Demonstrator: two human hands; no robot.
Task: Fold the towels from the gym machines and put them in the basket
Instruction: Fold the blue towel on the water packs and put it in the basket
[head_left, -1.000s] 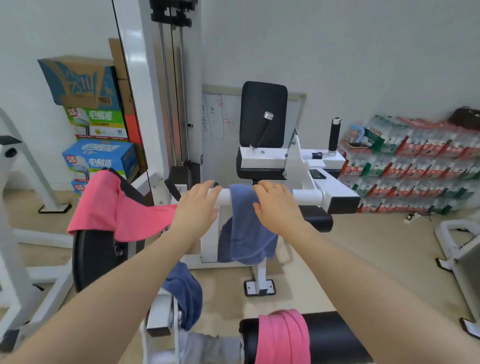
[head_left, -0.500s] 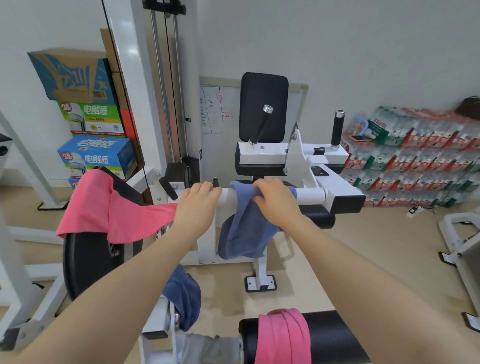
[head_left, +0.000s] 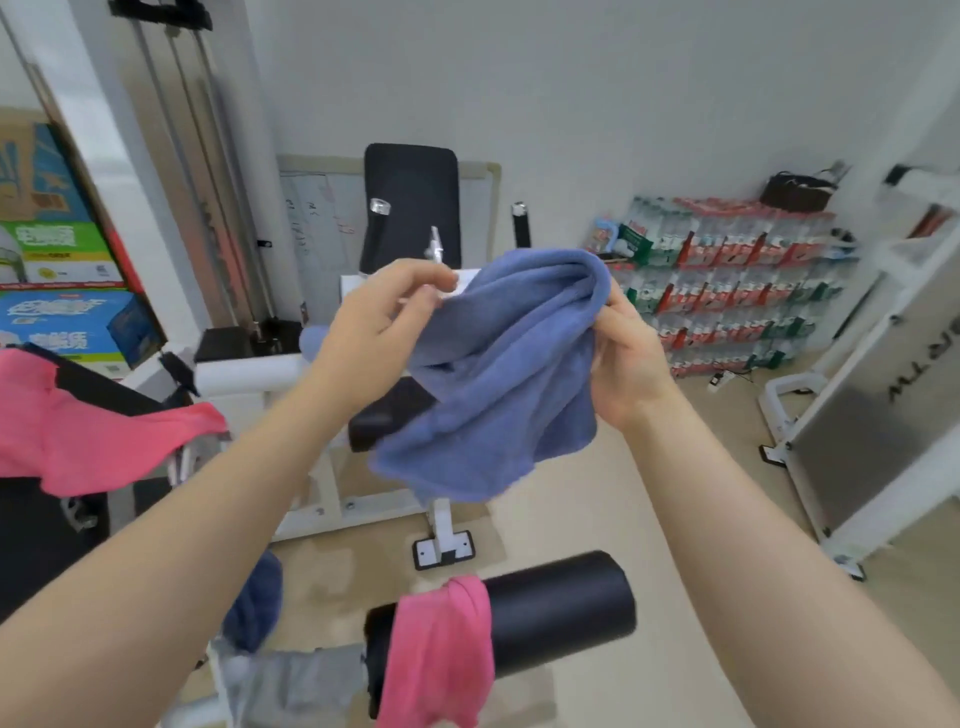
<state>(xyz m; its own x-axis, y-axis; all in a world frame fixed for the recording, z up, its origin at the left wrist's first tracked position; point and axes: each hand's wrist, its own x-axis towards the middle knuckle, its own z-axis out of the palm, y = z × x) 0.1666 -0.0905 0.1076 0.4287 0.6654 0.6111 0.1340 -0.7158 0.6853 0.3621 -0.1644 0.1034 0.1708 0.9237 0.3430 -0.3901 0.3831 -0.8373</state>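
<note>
**gymrat_07:** So you're holding the blue towel (head_left: 498, 374) up in the air between both hands, well above the floor and in front of the white machine (head_left: 249, 371). Your right hand (head_left: 631, 358) is gripping the bunched top edge, and your left hand (head_left: 379, 332) is pinching the other side.

**foldqueen:** Yep, and it's looking soft, light and floppy, so it's sagging in a lump. I'd say you're wanting the two top corners, one per grip, so it's hanging flat before folding. No slipping worries, terry is grabby.

**gymrat_07:** Basket?

**foldqueen:** Not showing anywhere in this view, so I can't tell what's in it. Plenty is waiting though: a pink towel (head_left: 441, 649) is draping over the black roller (head_left: 561, 608), another pink one (head_left: 104, 447) is hanging at the left, plus a dark blue towel (head_left: 254, 603) and a grey one (head_left: 296, 686) low down.
</note>
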